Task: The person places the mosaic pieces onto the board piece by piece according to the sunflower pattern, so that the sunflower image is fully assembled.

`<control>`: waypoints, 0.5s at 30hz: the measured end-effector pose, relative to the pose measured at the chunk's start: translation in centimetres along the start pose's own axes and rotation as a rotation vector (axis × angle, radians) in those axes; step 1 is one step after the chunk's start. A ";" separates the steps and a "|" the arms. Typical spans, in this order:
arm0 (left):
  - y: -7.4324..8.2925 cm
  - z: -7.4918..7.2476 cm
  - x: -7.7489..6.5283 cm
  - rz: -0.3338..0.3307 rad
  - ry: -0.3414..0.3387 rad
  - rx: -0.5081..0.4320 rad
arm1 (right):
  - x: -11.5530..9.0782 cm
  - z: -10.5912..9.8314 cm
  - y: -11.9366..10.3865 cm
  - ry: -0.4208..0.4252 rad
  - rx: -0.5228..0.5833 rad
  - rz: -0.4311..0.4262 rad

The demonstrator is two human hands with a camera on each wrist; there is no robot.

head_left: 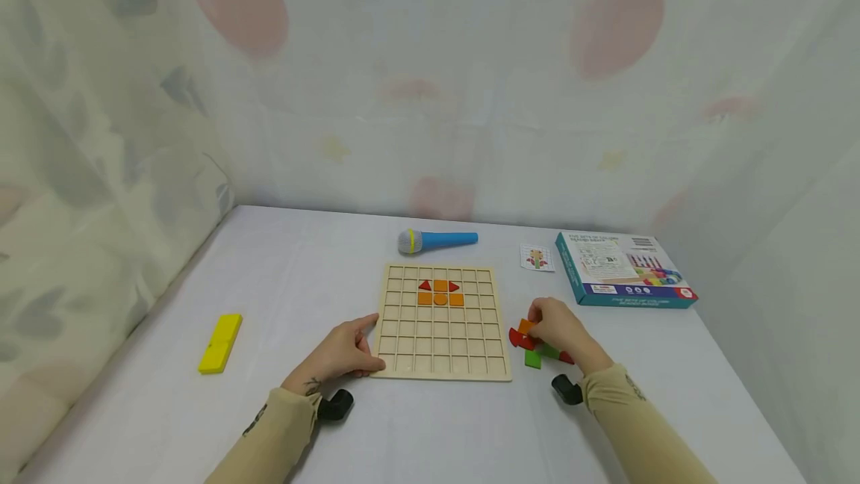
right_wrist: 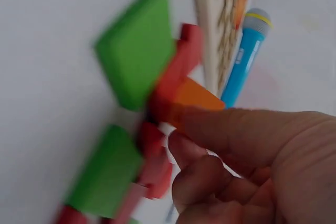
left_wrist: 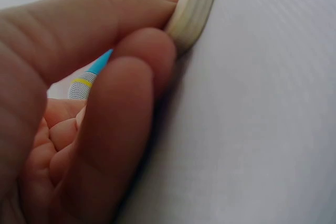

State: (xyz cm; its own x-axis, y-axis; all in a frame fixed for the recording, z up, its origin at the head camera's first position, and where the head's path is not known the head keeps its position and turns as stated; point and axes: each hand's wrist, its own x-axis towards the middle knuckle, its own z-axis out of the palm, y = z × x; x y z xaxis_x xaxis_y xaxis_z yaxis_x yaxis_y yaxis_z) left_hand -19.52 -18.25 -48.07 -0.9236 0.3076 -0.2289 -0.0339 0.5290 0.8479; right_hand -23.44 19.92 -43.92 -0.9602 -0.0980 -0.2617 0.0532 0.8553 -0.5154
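Note:
My left hand (head_left: 343,351) is at the left side of a pale wooden grid board (head_left: 441,359). Its index finger reaches along the left edge, and the thumb touches the near left corner. On the board lie red triangles (head_left: 425,286), orange squares (head_left: 440,285) and an orange circle (head_left: 440,299). Right of the board, my right hand (head_left: 558,327) pinches an orange square tile (right_wrist: 197,95) between thumb and fingers. Around that hand lie loose red pieces (head_left: 526,343) and green pieces (head_left: 533,358); some are partly hidden under it.
Behind the board lies a blue toy microphone (head_left: 449,240). A small pattern card (head_left: 537,257) is beside a boxed toy set (head_left: 625,271) at the back right. A yellow block (head_left: 220,343) lies far left. Curtains (head_left: 430,95) rise behind the white table (head_left: 295,260).

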 end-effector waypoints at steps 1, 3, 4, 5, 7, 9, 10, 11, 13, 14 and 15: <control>0.0 0.0 0.0 -0.002 0.001 0.001 | 0.0 -0.2 -0.2 0.012 -0.004 -0.008; -0.1 0.0 0.1 -0.008 0.000 0.005 | 0.2 -0.7 -0.7 0.041 0.010 -0.032; -0.1 -0.1 0.1 -0.010 0.001 0.004 | 0.3 -0.9 -1.2 0.056 0.021 -0.050; -0.1 -0.1 0.1 -0.012 0.002 0.002 | 0.4 -1.1 -1.7 0.077 0.036 -0.070; -0.2 -0.1 0.2 -0.012 0.003 0.002 | 0.8 -1.2 -3.0 0.115 0.063 -0.117; -0.2 -0.1 0.2 -0.006 0.003 0.001 | 1.2 -0.8 -4.5 0.137 0.085 -0.180; -0.3 -0.1 0.2 -0.002 0.003 -0.005 | 1.3 -0.5 -5.3 0.143 0.092 -0.211; -0.3 -0.1 0.2 0.003 0.001 -0.007 | 1.5 -0.1 -6.1 0.147 0.100 -0.234; -0.3 0.0 0.2 0.008 -0.003 -0.012 | 1.9 0.9 -7.5 0.141 0.104 -0.283; -0.3 0.0 0.2 0.012 -0.005 -0.013 | 2.2 1.5 -8.0 0.132 0.102 -0.306; -0.3 0.0 0.2 0.014 -0.006 -0.014 | 2.3 2.1 -8.6 0.118 0.104 -0.316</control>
State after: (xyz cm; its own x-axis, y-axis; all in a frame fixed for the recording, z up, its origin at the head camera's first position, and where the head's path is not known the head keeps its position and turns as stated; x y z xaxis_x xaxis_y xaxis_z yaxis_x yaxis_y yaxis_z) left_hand -19.65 -18.34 -48.35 -0.9218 0.3196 -0.2194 -0.0261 0.5136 0.8576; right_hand -25.55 11.30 -41.84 -0.9583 -0.2852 0.0170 -0.2301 0.7352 -0.6375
